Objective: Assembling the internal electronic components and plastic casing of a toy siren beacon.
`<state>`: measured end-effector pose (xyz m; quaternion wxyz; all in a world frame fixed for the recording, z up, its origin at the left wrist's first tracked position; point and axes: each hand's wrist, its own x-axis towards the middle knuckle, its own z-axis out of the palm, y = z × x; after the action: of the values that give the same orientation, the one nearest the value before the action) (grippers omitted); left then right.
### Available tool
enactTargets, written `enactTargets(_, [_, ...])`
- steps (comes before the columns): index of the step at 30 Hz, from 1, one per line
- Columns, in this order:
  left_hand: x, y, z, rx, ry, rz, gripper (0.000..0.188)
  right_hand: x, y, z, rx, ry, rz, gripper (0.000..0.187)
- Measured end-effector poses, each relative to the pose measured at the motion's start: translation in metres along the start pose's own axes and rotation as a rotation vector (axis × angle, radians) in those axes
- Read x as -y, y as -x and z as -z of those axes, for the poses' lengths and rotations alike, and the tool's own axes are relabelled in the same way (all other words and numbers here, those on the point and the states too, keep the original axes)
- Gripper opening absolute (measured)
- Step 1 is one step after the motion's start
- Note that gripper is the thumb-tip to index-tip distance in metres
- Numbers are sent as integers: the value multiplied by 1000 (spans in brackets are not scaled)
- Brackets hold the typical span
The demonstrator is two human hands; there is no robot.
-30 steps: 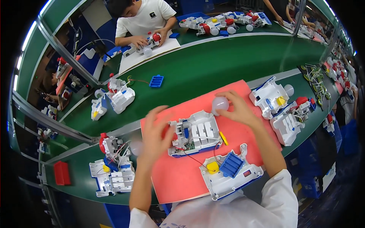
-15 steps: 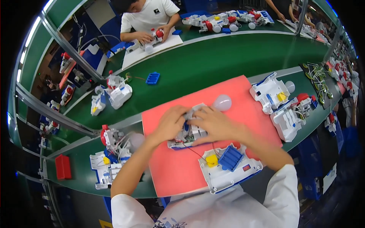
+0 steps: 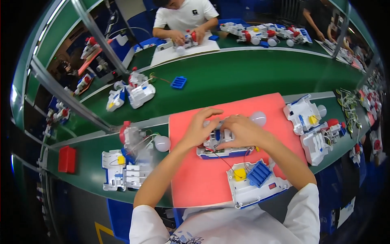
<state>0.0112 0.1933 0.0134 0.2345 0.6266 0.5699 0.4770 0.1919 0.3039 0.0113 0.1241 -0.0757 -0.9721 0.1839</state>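
Observation:
On a pink foam mat (image 3: 189,183) stands a partly built white toy body (image 3: 225,153) with a blue lower edge. My left hand (image 3: 201,128) curves round its left far side, thumb toward the inside. From the right, my right hand (image 3: 245,132) spans the top, fingers bent over the far edge and thumb over the near inner parts. What the fingertips press on is hidden. Thin wires run from the body to a white shell (image 3: 250,195) lying nearer me, which carries a yellow block (image 3: 240,174) and a blue battery holder (image 3: 259,173).
A translucent ball (image 3: 258,118) rests beyond my right hand. Toy assemblies lie left (image 3: 134,140) and right (image 3: 315,144) of the mat. A red bin (image 3: 67,159) stands far left. Across the green conveyor (image 3: 243,73), another person's hands (image 3: 189,37) work on a toy.
The whole view has shifted, so the scene sits further right. The toy body has turned until its near edge runs nearly level. My left fingers have lifted and straightened somewhat; both hands stay at the body.

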Motion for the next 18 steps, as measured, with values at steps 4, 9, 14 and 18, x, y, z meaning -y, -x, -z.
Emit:
enactTargets(4, [7, -2, 2, -5, 9, 8, 30, -5, -7, 2, 39, -173, -88, 62])
enactTargets(9, [-1, -8, 6, -3, 79, 50, 28, -11, -3, -1, -55, -237, -117, 64])
enactTargets(14, [10, -2, 13, 17, 68, 12, 25, 2, -8, -1, -31, -188, -192, 68])
enactTargets(18, [18, -22, 41, -188, 175, 24, 30, -3, 2, 1, -36, -188, -193, 58])
